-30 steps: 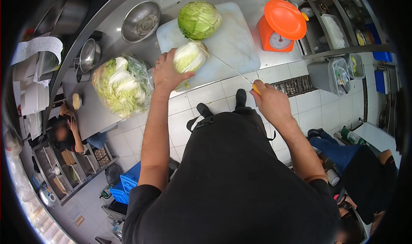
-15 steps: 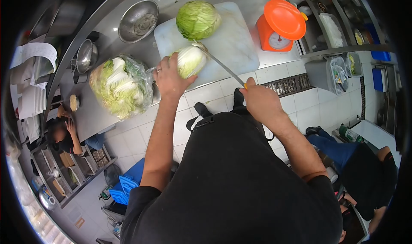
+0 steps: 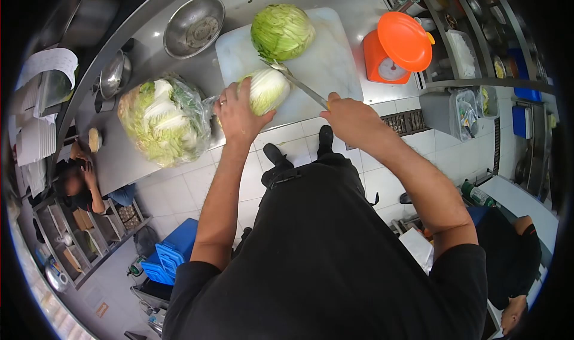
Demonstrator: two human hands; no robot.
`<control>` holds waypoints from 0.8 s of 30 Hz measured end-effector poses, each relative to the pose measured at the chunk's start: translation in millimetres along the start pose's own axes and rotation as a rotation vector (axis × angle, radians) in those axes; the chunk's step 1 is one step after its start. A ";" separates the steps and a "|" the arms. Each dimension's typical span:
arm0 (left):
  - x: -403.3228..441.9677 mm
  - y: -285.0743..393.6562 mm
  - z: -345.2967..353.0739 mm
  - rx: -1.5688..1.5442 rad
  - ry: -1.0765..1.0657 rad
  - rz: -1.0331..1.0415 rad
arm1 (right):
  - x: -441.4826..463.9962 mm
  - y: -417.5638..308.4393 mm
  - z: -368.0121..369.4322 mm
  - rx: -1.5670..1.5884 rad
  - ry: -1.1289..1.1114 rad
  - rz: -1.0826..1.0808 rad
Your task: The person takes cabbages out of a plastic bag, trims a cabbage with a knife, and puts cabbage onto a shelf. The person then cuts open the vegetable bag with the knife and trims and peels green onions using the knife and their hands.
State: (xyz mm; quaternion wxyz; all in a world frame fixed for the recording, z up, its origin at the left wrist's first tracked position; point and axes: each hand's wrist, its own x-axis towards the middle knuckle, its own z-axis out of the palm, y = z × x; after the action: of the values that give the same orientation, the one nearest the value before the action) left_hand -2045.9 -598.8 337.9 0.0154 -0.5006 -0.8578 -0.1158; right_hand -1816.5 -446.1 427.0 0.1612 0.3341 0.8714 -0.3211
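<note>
My left hand is wrapped round the near side of a pale napa cabbage, which lies on its side on the white cutting board. My right hand is closed on the handle of a long knife. The blade slants up and left, its tip at the cabbage's far end. Behind them on the board sits a greener cabbage. To the left, a clear plastic bag holds more cabbage.
An orange kitchen scale stands right of the board. A steel bowl is at the back left. A grey bin stands at the right. One person is at the far left, another at the lower right.
My right hand and the knife have shifted a little left, the tip reaching further past the cabbage's end. My left hand keeps its grip. The whole view has shifted slightly.
</note>
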 end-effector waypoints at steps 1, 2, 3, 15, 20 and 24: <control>0.7 0.2 -0.3 -0.001 -0.001 -0.006 | 4.9 0.3 4.1 0.005 0.021 -0.017; 2.6 -0.2 -0.5 0.000 -0.009 -0.016 | 9.5 -0.1 4.4 0.016 0.011 -0.013; 4.4 -0.8 -0.6 -0.001 -0.018 -0.025 | 13.6 -0.2 4.7 0.028 0.000 -0.006; 1.2 4.2 2.6 -0.012 -0.030 -0.035 | 65.0 -2.1 36.4 0.051 -0.007 0.025; 4.5 2.1 0.8 0.000 -0.069 -0.051 | 65.3 -9.0 32.7 0.084 -0.010 0.054; 2.7 4.8 2.6 -0.009 -0.071 -0.043 | 87.8 0.2 61.0 0.130 0.022 0.093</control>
State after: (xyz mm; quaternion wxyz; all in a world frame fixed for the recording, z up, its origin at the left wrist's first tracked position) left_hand -2042.8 -593.7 336.7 -0.0199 -0.4859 -0.8678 -0.1022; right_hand -1875.9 -444.7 338.1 0.1443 0.3877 0.8340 -0.3652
